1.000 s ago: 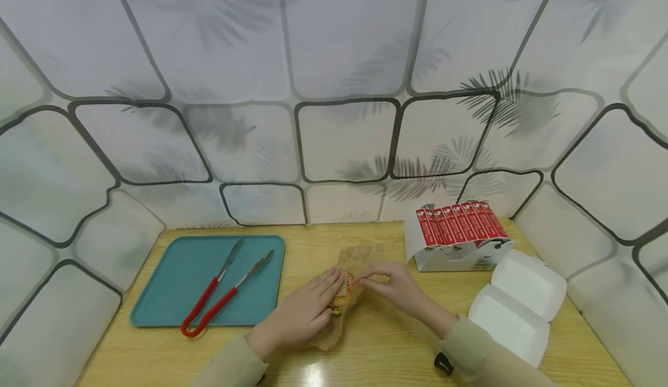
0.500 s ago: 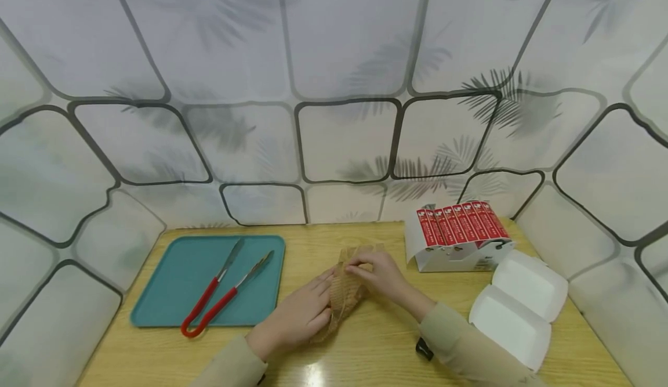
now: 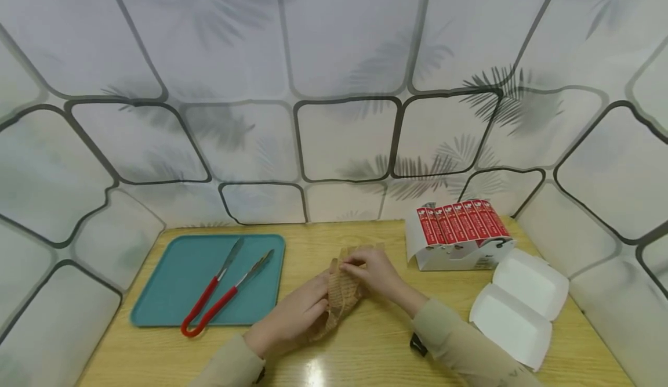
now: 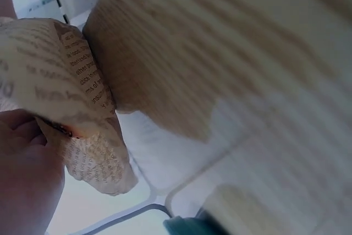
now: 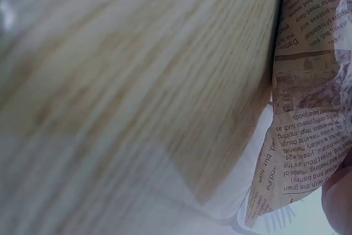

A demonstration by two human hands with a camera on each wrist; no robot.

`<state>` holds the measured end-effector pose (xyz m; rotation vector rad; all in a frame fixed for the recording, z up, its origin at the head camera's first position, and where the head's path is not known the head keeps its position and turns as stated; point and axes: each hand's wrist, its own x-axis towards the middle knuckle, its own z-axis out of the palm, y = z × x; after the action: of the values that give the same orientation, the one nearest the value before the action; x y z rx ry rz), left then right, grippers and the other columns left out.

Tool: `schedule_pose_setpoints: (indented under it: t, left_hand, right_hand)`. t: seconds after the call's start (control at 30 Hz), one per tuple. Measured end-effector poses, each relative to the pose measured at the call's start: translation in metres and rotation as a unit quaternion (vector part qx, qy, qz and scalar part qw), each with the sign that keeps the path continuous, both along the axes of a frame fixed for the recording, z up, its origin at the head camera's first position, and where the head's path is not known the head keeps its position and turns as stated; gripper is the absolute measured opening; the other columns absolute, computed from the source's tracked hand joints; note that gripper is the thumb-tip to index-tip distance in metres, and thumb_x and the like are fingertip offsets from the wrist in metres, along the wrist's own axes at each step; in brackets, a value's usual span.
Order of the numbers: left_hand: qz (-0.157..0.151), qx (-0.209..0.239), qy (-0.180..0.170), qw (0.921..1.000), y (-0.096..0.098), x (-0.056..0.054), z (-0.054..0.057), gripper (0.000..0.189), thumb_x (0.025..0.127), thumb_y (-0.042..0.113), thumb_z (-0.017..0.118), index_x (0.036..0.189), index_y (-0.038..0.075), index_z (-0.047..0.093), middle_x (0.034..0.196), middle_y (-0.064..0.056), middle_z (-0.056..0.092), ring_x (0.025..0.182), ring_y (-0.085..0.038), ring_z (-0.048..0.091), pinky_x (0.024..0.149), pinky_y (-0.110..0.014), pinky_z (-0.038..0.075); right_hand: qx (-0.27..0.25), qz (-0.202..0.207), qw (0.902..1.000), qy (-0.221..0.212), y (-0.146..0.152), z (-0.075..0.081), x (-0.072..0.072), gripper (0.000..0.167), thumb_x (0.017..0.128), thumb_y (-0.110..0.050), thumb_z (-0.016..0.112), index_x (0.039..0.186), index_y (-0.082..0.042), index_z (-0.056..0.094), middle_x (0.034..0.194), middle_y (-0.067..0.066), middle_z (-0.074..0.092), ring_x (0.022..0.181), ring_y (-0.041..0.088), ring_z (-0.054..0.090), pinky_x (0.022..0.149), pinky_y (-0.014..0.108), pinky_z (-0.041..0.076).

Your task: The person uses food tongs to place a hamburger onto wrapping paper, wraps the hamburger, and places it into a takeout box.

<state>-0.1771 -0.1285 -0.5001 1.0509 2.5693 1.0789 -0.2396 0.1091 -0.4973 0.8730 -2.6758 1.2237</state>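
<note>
Printed brown wrapping paper is folded over a burger, with dark filling of the burger peeking through a gap in the left wrist view. My left hand holds the burger from the left, its bent fingertips tucked under the paper's edge. On the far right side of the bundle, my right hand pinches the paper's upper part between thumb and index finger. Most of the burger is hidden inside the paper. The bundle lies on the wooden table.
To the left, red-handled tongs lie across a teal tray. A white carton with red packets stands at the back right. Near it sits an opened white foam box. A small black object lies beside the right sleeve.
My right hand has drawn the paper leftward over the burger, covering it. The left fingers, earlier flat on top of the burger, now sit at its left under the paper edge.
</note>
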Motion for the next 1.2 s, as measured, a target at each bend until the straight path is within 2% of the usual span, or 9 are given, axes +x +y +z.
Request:
schedule_pose_setpoints:
  t: [0.1, 0.27, 0.33, 0.47, 0.57, 0.67, 0.87, 1.0, 1.2]
  left_hand:
    - [0.016, 0.055, -0.012, 0.9983, -0.005, -0.007, -0.016, 0.053, 0.116, 0.023, 0.036, 0.168, 0.019, 0.032, 0.175, -0.012, 0.030, 0.161, -0.039, 0.031, 0.130, -0.059, 0.031]
    - [0.043, 0.055, 0.008, 0.9975, -0.009, -0.011, -0.018, 0.057, 0.116, 0.025, 0.037, 0.169, 0.009, 0.025, 0.174, -0.019, 0.027, 0.160, -0.042, 0.029, 0.130, -0.063, 0.027]
    - [0.050, 0.038, 0.026, 0.9977, -0.008, -0.007, -0.007, 0.059, 0.115, 0.023, 0.040, 0.167, 0.001, 0.024, 0.173, -0.024, 0.026, 0.160, -0.044, 0.029, 0.130, -0.064, 0.028]
    - [0.053, 0.016, 0.078, 0.9954, -0.010, -0.005, -0.006, 0.063, 0.113, 0.024, 0.046, 0.166, -0.003, 0.024, 0.174, -0.022, 0.024, 0.161, -0.040, 0.028, 0.130, -0.060, 0.029]
    - [0.055, -0.017, 0.101, 0.9932, -0.007, 0.002, 0.006, 0.064, 0.111, 0.021, 0.050, 0.165, -0.005, 0.028, 0.174, -0.021, 0.025, 0.160, -0.040, 0.030, 0.127, -0.062, 0.033]
    - [0.039, -0.072, 0.170, 0.9821, -0.007, 0.004, 0.005, 0.066, 0.110, 0.026, 0.054, 0.164, -0.005, 0.031, 0.174, -0.021, 0.027, 0.161, -0.037, 0.031, 0.127, -0.057, 0.036]
    - [0.011, -0.164, 0.299, 0.9401, -0.006, 0.009, 0.005, 0.071, 0.107, 0.035, 0.059, 0.163, -0.003, 0.037, 0.173, -0.019, 0.032, 0.161, -0.032, 0.033, 0.129, -0.046, 0.036]
    - [-0.011, -0.195, 0.296, 0.9350, -0.006, 0.009, 0.005, 0.068, 0.109, 0.036, 0.055, 0.163, -0.002, 0.037, 0.174, -0.018, 0.029, 0.162, -0.030, 0.031, 0.131, -0.043, 0.033]
    - [-0.023, -0.217, 0.257, 0.9413, -0.005, 0.009, 0.003, 0.065, 0.113, 0.035, 0.047, 0.165, -0.002, 0.033, 0.175, -0.018, 0.025, 0.163, -0.029, 0.028, 0.133, -0.043, 0.032]
  right_hand:
    - [0.004, 0.005, 0.9999, -0.009, 0.000, 0.000, -0.002, 0.012, 0.097, -0.019, 0.078, 0.099, -0.008, 0.083, 0.095, 0.005, 0.082, 0.090, 0.021, 0.078, 0.086, 0.029, 0.066]
    - [0.007, 0.018, 0.9996, -0.022, -0.002, 0.000, -0.005, 0.014, 0.097, -0.021, 0.078, 0.101, -0.009, 0.084, 0.095, 0.004, 0.083, 0.090, 0.019, 0.078, 0.088, 0.028, 0.065]
    - [0.005, 0.023, 0.9992, -0.032, -0.003, 0.000, -0.006, 0.013, 0.097, -0.020, 0.078, 0.101, -0.009, 0.084, 0.096, 0.004, 0.083, 0.089, 0.017, 0.078, 0.088, 0.027, 0.065]
    - [0.003, 0.026, 0.9980, -0.057, -0.004, 0.000, -0.008, 0.012, 0.097, -0.019, 0.079, 0.100, -0.009, 0.083, 0.096, 0.004, 0.083, 0.087, 0.014, 0.077, 0.088, 0.026, 0.064]
    - [0.005, 0.019, 0.9975, -0.069, -0.004, 0.001, -0.010, 0.011, 0.096, -0.018, 0.080, 0.099, -0.009, 0.083, 0.094, 0.003, 0.083, 0.087, 0.014, 0.076, 0.087, 0.025, 0.064]
    - [0.001, 0.013, 0.9969, -0.078, -0.004, 0.002, -0.012, 0.011, 0.095, -0.017, 0.081, 0.100, -0.008, 0.083, 0.094, 0.004, 0.083, 0.086, 0.014, 0.076, 0.083, 0.022, 0.063]
    - [-0.005, 0.010, 0.9955, -0.094, -0.005, 0.000, -0.017, 0.011, 0.093, -0.015, 0.082, 0.100, -0.006, 0.083, 0.093, 0.006, 0.083, 0.078, 0.006, 0.071, 0.074, 0.018, 0.060]
    - [0.000, 0.008, 0.9938, -0.111, -0.005, 0.001, -0.021, 0.012, 0.093, -0.017, 0.083, 0.098, -0.007, 0.084, 0.092, 0.006, 0.083, 0.075, 0.002, 0.068, 0.071, 0.018, 0.059]
    - [0.000, 0.000, 0.9895, -0.145, -0.004, 0.003, -0.025, 0.013, 0.092, -0.019, 0.085, 0.098, -0.007, 0.085, 0.095, 0.007, 0.083, 0.080, 0.005, 0.072, 0.075, 0.021, 0.062]
